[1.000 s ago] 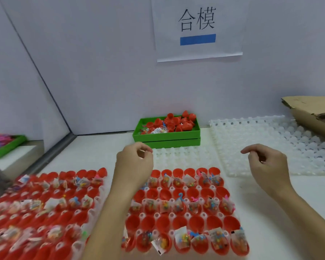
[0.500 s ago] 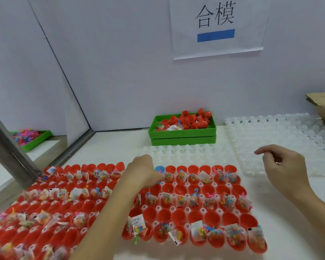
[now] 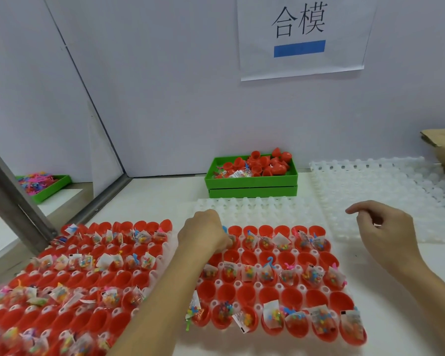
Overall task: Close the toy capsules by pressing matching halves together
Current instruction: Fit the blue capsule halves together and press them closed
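- The left hand (image 3: 203, 233) reaches down onto the far left corner of the right tray (image 3: 330, 249), knuckles up, with its fingers (image 3: 226, 244) curled under among the open red capsule halves (image 3: 290, 296).
- Whether those fingers pinch a half or a toy packet (image 3: 271, 314) cannot be told; the back of the hand hides the tips.
- The right hand (image 3: 385, 233) hovers above the table (image 3: 162, 191), just off the tray's far right corner, loosely curled and holding nothing.
- The open halves sit mouth-up in rows in this tray and in a second tray (image 3: 154, 260) to its left; many hold small packets, some are bare.
- The loose matching halves (image 3: 262, 163) lie piled in the green bin (image 3: 252, 181) at the back wall, straight ahead of and beyond the left hand, across an empty white tray (image 3: 254, 209).
- Judged from this layout, no capsule looks closed yet, and the next move turns on fetching a half from that bin: it lies forward of both hands, a little closer to the left one, while the right is free.
- A cap would have to come down mouth-first over an upright half.
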Demonstrator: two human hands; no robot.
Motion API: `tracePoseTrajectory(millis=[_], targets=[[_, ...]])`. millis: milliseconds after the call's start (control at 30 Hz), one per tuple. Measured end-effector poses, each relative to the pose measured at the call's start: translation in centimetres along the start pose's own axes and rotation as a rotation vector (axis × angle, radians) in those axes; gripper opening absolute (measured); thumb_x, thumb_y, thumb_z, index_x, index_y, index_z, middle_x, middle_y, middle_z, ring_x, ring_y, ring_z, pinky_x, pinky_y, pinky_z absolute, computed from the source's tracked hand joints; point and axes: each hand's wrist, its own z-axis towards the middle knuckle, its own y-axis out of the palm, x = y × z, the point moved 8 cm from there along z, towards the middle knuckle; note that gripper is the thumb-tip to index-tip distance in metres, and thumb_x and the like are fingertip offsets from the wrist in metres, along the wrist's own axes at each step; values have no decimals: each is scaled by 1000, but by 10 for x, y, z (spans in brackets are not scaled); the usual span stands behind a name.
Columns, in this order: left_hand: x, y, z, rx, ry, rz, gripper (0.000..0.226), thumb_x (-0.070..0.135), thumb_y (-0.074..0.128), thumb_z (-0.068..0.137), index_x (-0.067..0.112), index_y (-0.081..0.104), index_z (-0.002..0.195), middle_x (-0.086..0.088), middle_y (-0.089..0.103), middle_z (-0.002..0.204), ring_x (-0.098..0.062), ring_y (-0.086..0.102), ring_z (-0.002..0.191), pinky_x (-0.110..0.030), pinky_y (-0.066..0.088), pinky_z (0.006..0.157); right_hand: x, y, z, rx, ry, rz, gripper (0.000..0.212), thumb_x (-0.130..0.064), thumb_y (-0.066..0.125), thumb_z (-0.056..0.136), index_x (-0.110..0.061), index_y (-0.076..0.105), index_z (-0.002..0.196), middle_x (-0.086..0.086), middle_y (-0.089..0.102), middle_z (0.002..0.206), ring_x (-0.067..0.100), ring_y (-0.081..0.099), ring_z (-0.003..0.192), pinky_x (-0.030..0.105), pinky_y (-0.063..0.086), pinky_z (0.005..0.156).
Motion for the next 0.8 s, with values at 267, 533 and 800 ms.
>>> tracePoseTrajectory(millis=[267,533,800], targets=[[-2,-7,1,68,0,24,30,34,71,84,15,49,79,-5,53,75,-23,63,80,-30,44,56,-1,4,-1,-20,0,22,36,10,50,87,-17,72,81,11,65,61,11,51,48,11,33,41],[6,-43,-23,349,84,-88,19,25,71,84,16,55,88,3,54,77,-11,55,66,-22,37,51,-4,3,2,-29,18,67,37,9,50,89,-20,71,81,11,64,61,9,49,46,10,34,42],[93,-19,-45,256,460,-660,18,9,70,79,18,61,92,2,61,92,-11,64,76,-13,48,60,-41,21,-5,-164,-36,205,29,5,60,88,-21,72,95,0,61,72,6,56,69,28,47,59]])
